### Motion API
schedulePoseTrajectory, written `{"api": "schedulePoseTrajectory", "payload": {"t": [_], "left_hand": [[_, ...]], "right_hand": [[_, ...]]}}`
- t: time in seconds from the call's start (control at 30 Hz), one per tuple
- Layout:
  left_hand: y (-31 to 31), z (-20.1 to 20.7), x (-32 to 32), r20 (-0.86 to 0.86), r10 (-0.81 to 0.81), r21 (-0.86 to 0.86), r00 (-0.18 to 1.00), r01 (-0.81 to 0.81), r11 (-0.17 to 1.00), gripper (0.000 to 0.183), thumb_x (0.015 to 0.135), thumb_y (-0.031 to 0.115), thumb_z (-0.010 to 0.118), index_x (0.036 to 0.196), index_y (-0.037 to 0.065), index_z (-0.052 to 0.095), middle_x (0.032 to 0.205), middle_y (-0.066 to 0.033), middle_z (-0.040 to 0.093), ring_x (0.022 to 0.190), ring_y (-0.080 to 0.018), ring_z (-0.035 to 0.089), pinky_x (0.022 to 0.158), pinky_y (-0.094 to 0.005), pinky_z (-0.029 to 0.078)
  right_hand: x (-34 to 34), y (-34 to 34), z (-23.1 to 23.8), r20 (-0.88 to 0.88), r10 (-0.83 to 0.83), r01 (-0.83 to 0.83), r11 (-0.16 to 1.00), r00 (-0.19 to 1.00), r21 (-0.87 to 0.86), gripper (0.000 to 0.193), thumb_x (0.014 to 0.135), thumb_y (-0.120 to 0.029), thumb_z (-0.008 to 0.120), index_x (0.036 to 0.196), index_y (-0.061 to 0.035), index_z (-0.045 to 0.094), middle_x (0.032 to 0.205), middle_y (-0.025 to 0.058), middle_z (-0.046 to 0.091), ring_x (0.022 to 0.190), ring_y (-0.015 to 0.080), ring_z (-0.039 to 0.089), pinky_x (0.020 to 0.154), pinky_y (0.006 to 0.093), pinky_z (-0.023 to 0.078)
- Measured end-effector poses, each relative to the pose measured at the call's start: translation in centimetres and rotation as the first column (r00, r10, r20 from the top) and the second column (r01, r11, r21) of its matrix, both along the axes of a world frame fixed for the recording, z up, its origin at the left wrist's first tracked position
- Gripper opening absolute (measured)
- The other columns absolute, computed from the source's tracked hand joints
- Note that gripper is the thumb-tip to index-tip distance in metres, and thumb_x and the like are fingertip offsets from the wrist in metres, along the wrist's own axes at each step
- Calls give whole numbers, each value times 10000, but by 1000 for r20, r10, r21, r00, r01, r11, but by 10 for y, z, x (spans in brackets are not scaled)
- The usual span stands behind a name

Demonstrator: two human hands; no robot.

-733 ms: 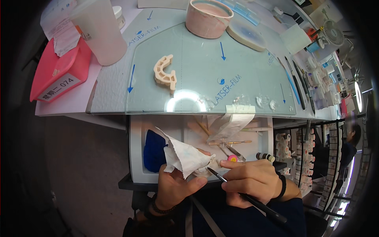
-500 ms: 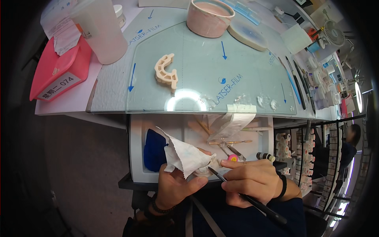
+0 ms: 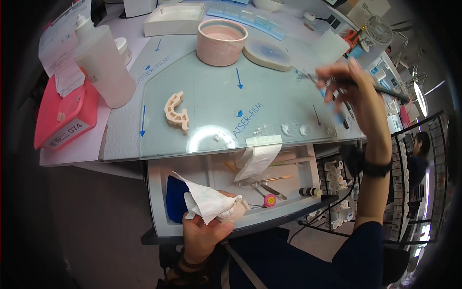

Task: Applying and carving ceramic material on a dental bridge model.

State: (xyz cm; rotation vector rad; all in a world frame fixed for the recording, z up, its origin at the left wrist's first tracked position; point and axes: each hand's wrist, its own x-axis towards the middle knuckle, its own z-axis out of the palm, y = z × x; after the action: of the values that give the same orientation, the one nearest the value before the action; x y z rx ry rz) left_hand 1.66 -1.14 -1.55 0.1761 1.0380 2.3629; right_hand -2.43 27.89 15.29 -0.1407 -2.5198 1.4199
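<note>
My left hand point(image 3: 204, 241) is closed around a crumpled white tissue point(image 3: 207, 198) and a small pale piece like a dental model point(image 3: 234, 210), above the open drawer. The tissue and fingers hide part of that piece. Raised over the right side of the worktop, my right hand point(image 3: 357, 94) grips a dark-handled brush point(image 3: 392, 91); motion smears its fingers, and the brush tip is not clear. A beige horseshoe-shaped dental arch point(image 3: 176, 111) lies on the glass slab point(image 3: 202, 86), apart from both hands.
The drawer point(image 3: 158, 212) holds a blue cloth-like item point(image 3: 177, 197), tools and a pink-and-yellow round item point(image 3: 270, 200). Behind stand a pink ceramic pot point(image 3: 221, 50), an oval palette point(image 3: 267, 55), a squeeze bottle point(image 3: 107, 72) and a pink tray point(image 3: 65, 115). Racks of jars point(image 3: 339, 197) flank the drawer.
My right hand has lifted the brush away from the pale piece, moving up and to the right over the worktop. My left hand keeps its hold. The whole view has shifted somewhat.
</note>
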Motion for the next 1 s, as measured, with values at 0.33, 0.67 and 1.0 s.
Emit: {"api": "schedulePoseTrajectory", "payload": {"t": [0.33, 0.67, 1.0], "left_hand": [[3, 2, 4, -6, 103, 81, 995, -102, 991, 494, 682, -59, 647, 1143, -51, 469, 1137, -155, 533, 1063, -234, 529, 939, -371, 418], [-2, -4, 1, -46, -10, 84, 999, 13, 996, 491, 701, -54, 651, 1157, -44, 470, 1142, -136, 541, 1054, -192, 526, 917, -326, 417], [2, -2, 2, -81, 30, -47, 996, -34, 998, 533, 691, 65, 706, 1138, -57, 445, 1101, -151, 534, 998, -216, 550, 867, -341, 449]], "right_hand": [[-37, 33, 2, -28, -259, 259, 949, 966, 180, 387, 910, -376, 464, 750, -33, 544, 638, -11, 451, 503, 50, 374, 424, 194, 236], [69, -93, -56, -10, 552, -551, 833, 834, -46, 201, 765, -113, 658, 929, 4, 646, 837, 136, 635, 748, 241, 631, 636, 316, 491], [79, -116, -92, -267, 521, -416, 833, 811, 364, 174, 614, -50, 678, 770, -29, 604, 714, 43, 550, 635, 208, 622, 720, 321, 564]]}}
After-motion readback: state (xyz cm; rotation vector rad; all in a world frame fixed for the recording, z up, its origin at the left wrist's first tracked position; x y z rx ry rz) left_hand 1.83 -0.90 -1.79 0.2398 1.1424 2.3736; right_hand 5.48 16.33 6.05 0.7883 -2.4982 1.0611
